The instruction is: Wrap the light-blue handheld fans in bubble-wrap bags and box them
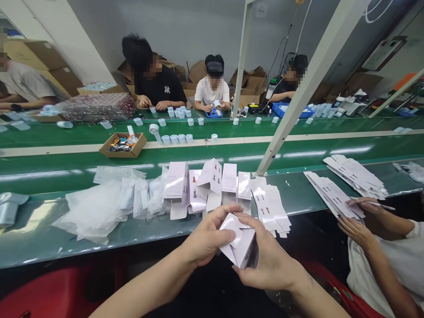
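Observation:
Both hands grip one small white carton (pixel 243 247), held tilted in front of the bench edge with its end flaps facing me. My left hand (pixel 212 234) has its thumb pressed on a flap and its fingers around the far side. My right hand (pixel 270 256) wraps the carton's right side, index finger over the top. Just beyond stand several part-folded white cartons (pixel 175 187) with small printed pictures. Right of them lies a stack of flat cartons (pixel 270 203). Bubble-wrapped pieces (pixel 141 196) sit to the left.
A co-worker's hands (pixel 359 221) at right touch more flat cartons (pixel 331 194). A slanting white post (pixel 298 97) rises from the bench. Across the green conveyor (pixel 82 163), a tool box (pixel 122 145) and light-blue cups (pixel 177 139) stand before several seated people. A red chair (pixel 49 291) is lower left.

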A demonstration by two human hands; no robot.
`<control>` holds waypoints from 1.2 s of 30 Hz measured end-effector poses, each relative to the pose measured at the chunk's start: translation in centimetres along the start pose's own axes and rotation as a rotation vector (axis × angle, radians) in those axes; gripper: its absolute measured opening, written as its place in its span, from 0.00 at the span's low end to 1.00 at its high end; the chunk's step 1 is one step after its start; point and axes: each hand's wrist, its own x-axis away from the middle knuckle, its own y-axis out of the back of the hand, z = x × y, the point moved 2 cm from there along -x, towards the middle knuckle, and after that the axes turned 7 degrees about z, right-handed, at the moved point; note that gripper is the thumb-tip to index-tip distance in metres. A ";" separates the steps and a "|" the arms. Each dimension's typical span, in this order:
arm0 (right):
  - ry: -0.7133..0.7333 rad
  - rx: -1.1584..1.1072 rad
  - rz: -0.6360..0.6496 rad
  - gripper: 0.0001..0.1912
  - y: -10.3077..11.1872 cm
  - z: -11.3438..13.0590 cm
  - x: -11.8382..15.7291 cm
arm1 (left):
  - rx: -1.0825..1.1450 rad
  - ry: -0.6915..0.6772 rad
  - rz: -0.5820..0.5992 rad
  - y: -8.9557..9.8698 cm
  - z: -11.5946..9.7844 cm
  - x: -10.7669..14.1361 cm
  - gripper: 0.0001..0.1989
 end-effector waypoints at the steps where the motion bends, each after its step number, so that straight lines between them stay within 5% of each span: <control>1: 0.013 -0.011 0.013 0.47 0.0 -0.1 0.1 | -0.016 -0.004 -0.040 -0.3 0.4 0.0 0.29; 6: 0.005 -0.120 0.062 0.50 0.4 -0.9 0.8 | -0.077 0.026 -0.105 -0.5 1.6 0.1 0.28; 8: -0.007 -0.178 0.065 0.51 0.7 -1.3 1.2 | -0.080 0.052 0.018 -0.1 1.7 0.0 0.33; 11: -0.021 -0.401 0.023 0.50 1.4 -2.9 1.7 | -0.255 0.033 0.331 0.4 2.1 -0.5 0.52; 13: -0.050 -0.604 -0.022 0.51 2.3 -5.4 2.0 | -0.481 0.001 0.397 0.6 2.7 -1.8 0.60; 16: -0.355 -0.572 -0.213 0.55 4.6 -12.3 2.4 | -0.783 -0.015 0.117 0.7 3.0 -6.1 0.58; 18: -0.825 -0.267 -0.368 0.48 6.2 -18.0 3.0 | -0.997 0.016 -0.142 0.7 2.4 -10.3 0.58; 21: -1.198 -0.060 -0.378 0.46 6.8 -24.7 3.7 | -1.412 0.132 -0.388 0.8 0.9 -17.2 0.52; 25: -1.304 -0.024 -0.259 0.37 5.3 -28.7 4.3 | -1.816 0.291 -0.486 1.8 -0.2 -24.2 0.41; 29: -1.286 -0.039 -0.238 0.28 5.6 -29.4 4.6 | -1.916 0.365 -0.529 2.3 -0.5 -26.0 0.37; 32: -1.225 -0.134 -0.253 0.22 7.4 -29.0 4.5 | -2.002 0.164 -0.382 0.3 1.2 -23.9 0.32; 36: -1.069 -0.367 -0.290 0.29 10.2 -26.1 4.2 | -1.958 -0.198 0.205 -4.2 7.1 -18.7 0.39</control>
